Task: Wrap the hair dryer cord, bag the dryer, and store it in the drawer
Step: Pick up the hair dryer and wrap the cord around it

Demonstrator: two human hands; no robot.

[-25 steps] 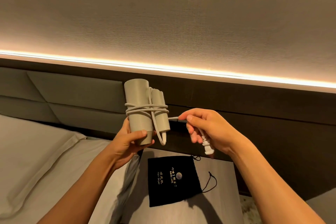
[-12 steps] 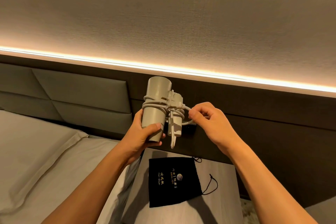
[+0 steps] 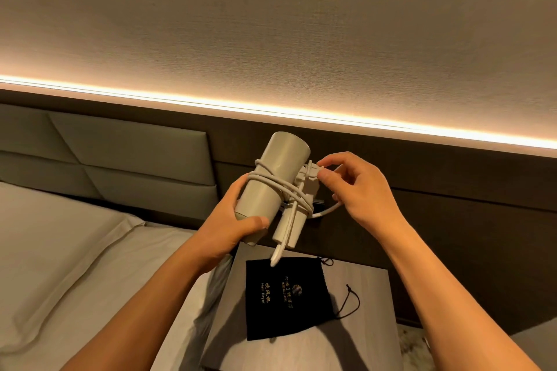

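A pale grey hair dryer (image 3: 275, 173) with its handle folded alongside is held up in front of the headboard, tilted right at the top. My left hand (image 3: 233, 221) grips its lower barrel. The white cord (image 3: 272, 182) is wound several times around barrel and handle. My right hand (image 3: 354, 190) pinches the plug end of the cord at the dryer's upper right; a short loop of cord (image 3: 327, 211) hangs below the fingers. A black drawstring bag (image 3: 281, 298) with gold lettering lies flat on the nightstand (image 3: 370, 337) below. No drawer is visible.
A bed with white sheets and a pillow (image 3: 63, 253) lies to the left. A padded headboard (image 3: 126, 159) and dark wall panel (image 3: 452, 190) stand behind, with a light strip above. The bag's drawstring (image 3: 351, 304) trails to its right.
The dryer has tilted and shifted right. My right hand carried the cord's plug end around the dryer and up to its upper right side, leaving less loose cord.
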